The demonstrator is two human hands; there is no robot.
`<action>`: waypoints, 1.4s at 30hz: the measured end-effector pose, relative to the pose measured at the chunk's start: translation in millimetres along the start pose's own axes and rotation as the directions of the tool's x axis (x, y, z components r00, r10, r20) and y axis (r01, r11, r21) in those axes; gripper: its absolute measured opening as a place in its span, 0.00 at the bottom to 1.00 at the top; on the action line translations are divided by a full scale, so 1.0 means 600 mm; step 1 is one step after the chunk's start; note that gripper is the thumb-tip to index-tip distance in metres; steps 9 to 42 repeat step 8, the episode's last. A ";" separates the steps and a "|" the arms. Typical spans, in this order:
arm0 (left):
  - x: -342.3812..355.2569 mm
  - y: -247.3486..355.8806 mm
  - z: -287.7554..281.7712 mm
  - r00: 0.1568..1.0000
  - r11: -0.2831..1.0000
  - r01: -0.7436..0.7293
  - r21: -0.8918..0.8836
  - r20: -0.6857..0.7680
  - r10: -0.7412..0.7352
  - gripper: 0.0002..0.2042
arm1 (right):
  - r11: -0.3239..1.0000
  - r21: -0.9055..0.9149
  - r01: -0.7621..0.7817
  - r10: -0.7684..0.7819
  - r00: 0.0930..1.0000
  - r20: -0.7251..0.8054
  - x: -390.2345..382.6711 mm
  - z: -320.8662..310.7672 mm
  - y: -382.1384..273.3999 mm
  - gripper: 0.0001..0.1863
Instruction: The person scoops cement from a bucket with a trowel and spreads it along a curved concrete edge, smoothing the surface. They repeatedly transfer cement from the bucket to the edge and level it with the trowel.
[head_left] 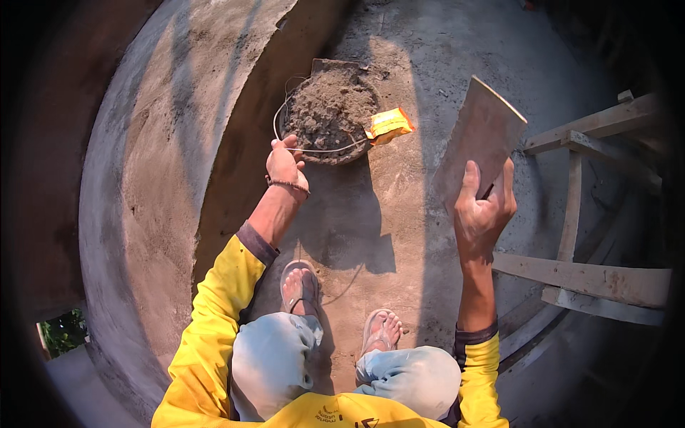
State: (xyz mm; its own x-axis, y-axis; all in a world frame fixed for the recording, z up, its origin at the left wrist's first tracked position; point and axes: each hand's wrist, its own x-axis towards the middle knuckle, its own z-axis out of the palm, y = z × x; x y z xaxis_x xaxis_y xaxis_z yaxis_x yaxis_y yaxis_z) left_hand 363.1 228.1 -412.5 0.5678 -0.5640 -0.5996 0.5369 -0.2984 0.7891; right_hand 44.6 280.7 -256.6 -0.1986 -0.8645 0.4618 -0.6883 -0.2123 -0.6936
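Observation:
A round bucket full of grey-brown, crumbly mortar (332,107) stands on the floor ahead of me. Its thin wire handle (335,150) loops over the near side, and the curled fingers of my left hand (287,162) grip it at the left. A yellow and orange packet (390,126) sits at the right side of the rim, against the handle. My right hand (485,207) is closed on a flat rectangular plastering float (479,128), held up to the right of the bucket; the grip itself is mostly hidden behind the fingers.
A curved, sunlit plastered wall (164,143) rises on the left. Rough wooden framing (578,274) stands at the right, near my right forearm. My sandalled feet (300,289) are on the concrete floor (399,214) below the bucket. A flat piece (335,64) sticks up behind the mortar.

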 end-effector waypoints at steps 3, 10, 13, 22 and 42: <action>-0.034 0.048 0.072 0.980 0.934 0.112 -0.338 0.194 -0.047 0.20 | 0.900 -0.226 -0.372 0.375 0.926 -0.031 -0.158 -0.160 -0.002 0.15; -0.092 0.148 0.215 0.934 0.899 0.351 -0.262 0.027 -0.357 0.16 | 0.499 -0.539 -0.678 0.728 0.666 -0.163 -0.406 -0.504 -0.179 0.27; -0.092 0.148 0.215 0.934 0.899 0.351 -0.262 0.027 -0.357 0.16 | 0.499 -0.539 -0.678 0.728 0.666 -0.163 -0.406 -0.504 -0.179 0.27; -0.092 0.148 0.215 0.934 0.899 0.351 -0.262 0.027 -0.357 0.16 | 0.499 -0.539 -0.678 0.728 0.666 -0.163 -0.406 -0.504 -0.179 0.27; -0.092 0.148 0.215 0.934 0.899 0.351 -0.262 0.027 -0.357 0.16 | 0.499 -0.539 -0.678 0.728 0.666 -0.163 -0.406 -0.504 -0.179 0.27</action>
